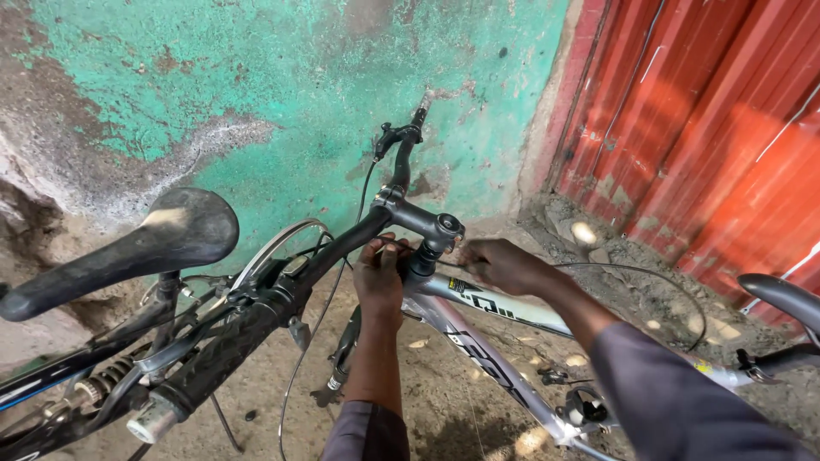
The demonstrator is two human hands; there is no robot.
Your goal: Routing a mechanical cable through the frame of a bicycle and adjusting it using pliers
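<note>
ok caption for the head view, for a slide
Both hands, left hand and right hand, at the stem of a silver bicycle.

wall: in front of me, a rough plaster wall (282,68), its turquoise paint worn away to grey patches.
metal sheet: to my right, red corrugated metal sheeting (709,128) stands upright and meets the wall at the corner.
ground: below me, packed dirt ground (436,384) with small stones and scraps of litter.
rubble: a heap of stones and loose rubble (589,235) lies at the foot of the metal sheet.
second saddle: at my left, a dusty black saddle (128,248) on another bicycle close beside me.
spring: below that saddle I see a coiled suspension spring (107,380).
</note>
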